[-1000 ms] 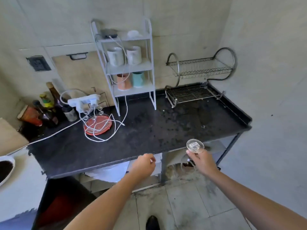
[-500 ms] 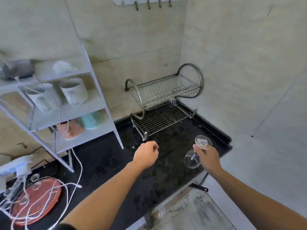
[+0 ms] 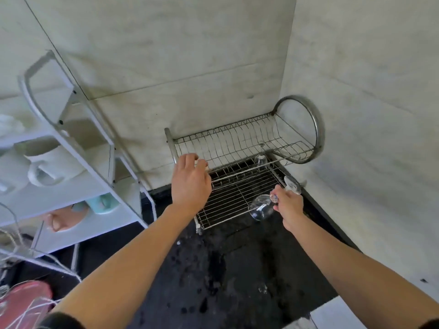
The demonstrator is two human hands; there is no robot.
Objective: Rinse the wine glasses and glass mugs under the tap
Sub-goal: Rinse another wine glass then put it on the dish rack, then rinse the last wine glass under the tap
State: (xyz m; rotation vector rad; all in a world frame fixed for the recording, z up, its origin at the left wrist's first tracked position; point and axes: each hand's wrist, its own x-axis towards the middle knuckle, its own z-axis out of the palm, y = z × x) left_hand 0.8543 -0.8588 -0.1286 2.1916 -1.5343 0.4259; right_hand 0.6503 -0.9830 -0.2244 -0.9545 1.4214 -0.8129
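1. The white shelf unit (image 3: pixel 78 162) stands at far left. White mugs (image 3: pixel 51 167) sit on its middle shelf, with a pink cup (image 3: pixel 66 218) and a teal cup (image 3: pixel 104 205) on the shelf below.
2. The left hand (image 3: pixel 190 184) holds nothing. Its fingers are loosely extended at the dish rack's upper front rail, and contact cannot be told.
3. The dish rack (image 3: pixel 237 193) stands on the wet black table (image 3: pixel 237 269). Its lower tier holds one small clear glass item (image 3: pixel 261 159) at the back.
4. The right hand (image 3: pixel 288 205) pinches the stem of the wine glass (image 3: pixel 261 208). The glass is tilted bowl-down over the lower tier.

left hand (image 3: pixel 190 184): fingers loose | right hand (image 3: pixel 288 206): pinches wine glass (image 3: pixel 260 209) (both arms outstretched)
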